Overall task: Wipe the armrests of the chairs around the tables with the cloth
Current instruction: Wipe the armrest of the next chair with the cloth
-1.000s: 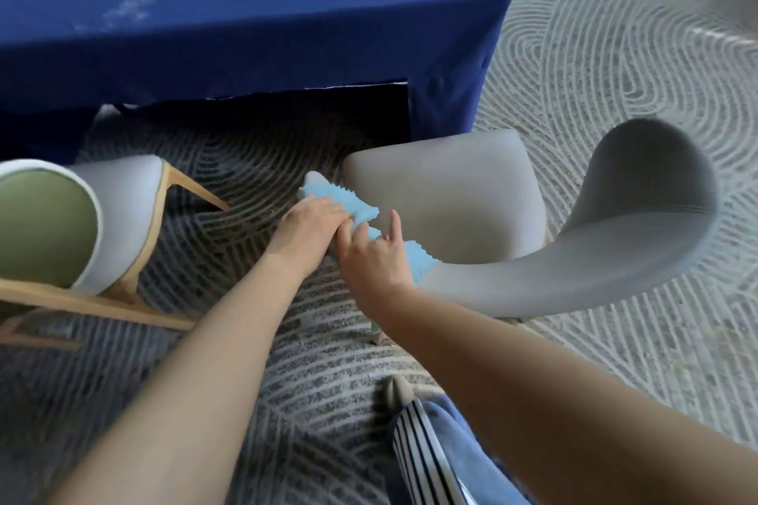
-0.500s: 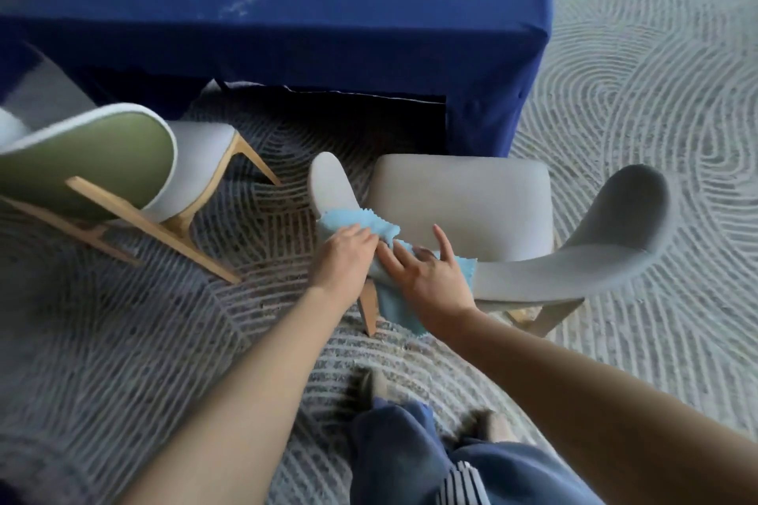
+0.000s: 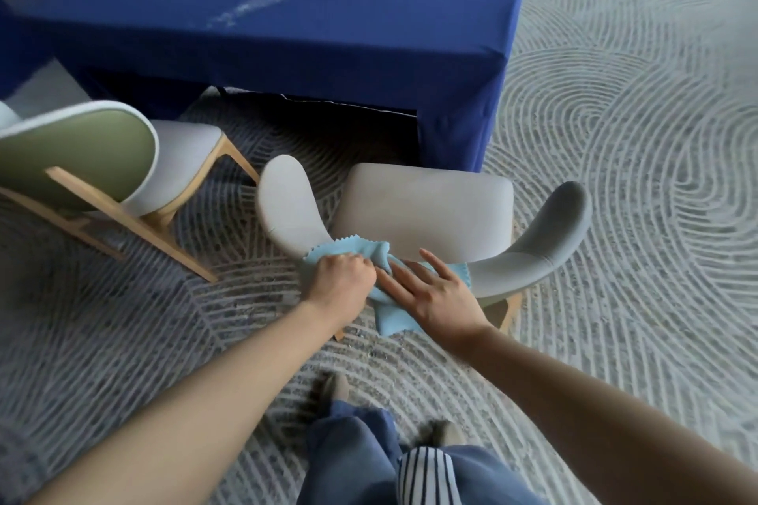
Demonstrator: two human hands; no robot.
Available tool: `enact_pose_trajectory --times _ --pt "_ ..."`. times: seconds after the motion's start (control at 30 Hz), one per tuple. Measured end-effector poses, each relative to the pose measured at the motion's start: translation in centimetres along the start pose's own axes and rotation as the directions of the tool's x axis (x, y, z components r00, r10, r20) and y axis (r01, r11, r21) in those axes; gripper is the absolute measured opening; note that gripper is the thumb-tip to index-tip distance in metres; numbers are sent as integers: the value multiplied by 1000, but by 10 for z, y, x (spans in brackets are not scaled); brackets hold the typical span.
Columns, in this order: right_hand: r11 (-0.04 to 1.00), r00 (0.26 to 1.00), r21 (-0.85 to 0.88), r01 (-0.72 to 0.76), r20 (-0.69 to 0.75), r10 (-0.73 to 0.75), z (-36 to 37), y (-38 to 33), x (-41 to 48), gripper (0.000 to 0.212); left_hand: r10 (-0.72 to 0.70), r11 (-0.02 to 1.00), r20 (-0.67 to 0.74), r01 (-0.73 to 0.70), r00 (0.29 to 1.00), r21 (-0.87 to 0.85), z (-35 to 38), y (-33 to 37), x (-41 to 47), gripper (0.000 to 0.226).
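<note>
At the far left stands a green-backed chair (image 3: 82,156) with pale wooden legs, turned away from me. To its right is the grey armchair (image 3: 426,213) I am working on, pushed up to the blue-draped surface (image 3: 287,33) on the far side. Its left armrest (image 3: 287,209) curves away from me. At the near end of that armrest, my left hand (image 3: 342,279) is clenched on the light blue cloth (image 3: 348,250), fingers curled into the bunched fabric. The cloth lies over the padded curve where the armrest meets the back, and one corner hangs down the near side. Just right of it, my right hand (image 3: 434,295) lies flat on the cloth with fingers straight and spread, grasping nothing. Further right the right armrest (image 3: 545,234) sweeps out over the swirl-patterned carpet (image 3: 635,135).
</note>
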State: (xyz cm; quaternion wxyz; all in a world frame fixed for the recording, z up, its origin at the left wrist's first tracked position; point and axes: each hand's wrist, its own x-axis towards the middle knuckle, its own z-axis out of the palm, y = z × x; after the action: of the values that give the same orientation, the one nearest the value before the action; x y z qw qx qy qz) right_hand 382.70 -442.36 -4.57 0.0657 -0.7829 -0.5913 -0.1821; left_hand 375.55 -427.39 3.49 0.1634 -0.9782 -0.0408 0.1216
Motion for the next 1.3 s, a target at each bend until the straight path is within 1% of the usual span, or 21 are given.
enact_pose_trajectory --times 0.07,0.13,0.17,0.2,0.23,0.27,0.33,0.4,0.47,0.5,0.57,0.63,0.73,0.83,0.93,1.0,1.13,1.3 --pt "1000 1000 -7 21 -19 -21 -2 12 -12 51 25 1000 42 -25 999 -11 -11 12 2 23" --pt "999 997 -6 49 -51 -49 -3 22 -23 49 51 998 49 -49 997 -48 -15 23 6 23" --pt "998 996 0 61 -66 -61 -4 30 -29 48 60 996 40 -57 997 -63 -18 30 9 22" --pt "997 994 10 76 -76 -75 -5 35 -33 47 74 994 -13 -75 997 -80 -22 34 9 22" --pt "996 993 16 88 -86 -86 -5 44 -38 48 100 990 -59 -105 993 -95 -27 41 11 26" --pt "995 991 28 94 -94 -91 -6 54 -44 50 98 988 -45 -103 994 -118 -30 47 15 34" --pt "992 988 66 109 -113 -102 -8 73 -56 50 90 976 -109 -110 990 -187 -31 61 24 45" --pt "984 987 122 126 -113 -112 -12 90 -65 45 66 967 -128 -96 990 -236 -26 77 32 48" --pt "977 992 177 115 -67 -105 -17 109 -74 46 47 946 -121 -83 992 -315 -38 95 40 50" --pt "974 995 202 103 -37 -97 -19 119 -78 48 45 941 -81 -69 996 -331 -44 104 44 47" --pt "970 995 225 89 19 -96 -20 138 -86 51 40 926 10 -33 999 -377 -53 117 50 30" --pt "970 994 234 65 73 -84 -23 157 -93 52 8 922 47 11 999 -388 -57 133 63 23" --pt "971 992 240 4 118 -34 -27 181 -100 49 -12 909 92 49 996 -414 -68 156 81 21" --pt "973 995 228 -25 102 2 -29 203 -101 43 -43 881 107 89 993 -464 -77 174 102 22" --pt "974 990 216 -69 133 41 -27 224 -96 59 -71 859 127 126 989 -496 -85 187 124 22" --pt "975 987 205 -84 153 53 -23 235 -94 63 -84 844 140 145 987 -517 -90 192 135 23" --pt "977 983 200 -81 175 46 -14 256 -91 63 -82 820 168 162 982 -549 -99 198 154 24" --pt "974 972 198 -114 223 69 -6 281 -84 61 -84 785 189 182 978 -592 -106 206 179 26"
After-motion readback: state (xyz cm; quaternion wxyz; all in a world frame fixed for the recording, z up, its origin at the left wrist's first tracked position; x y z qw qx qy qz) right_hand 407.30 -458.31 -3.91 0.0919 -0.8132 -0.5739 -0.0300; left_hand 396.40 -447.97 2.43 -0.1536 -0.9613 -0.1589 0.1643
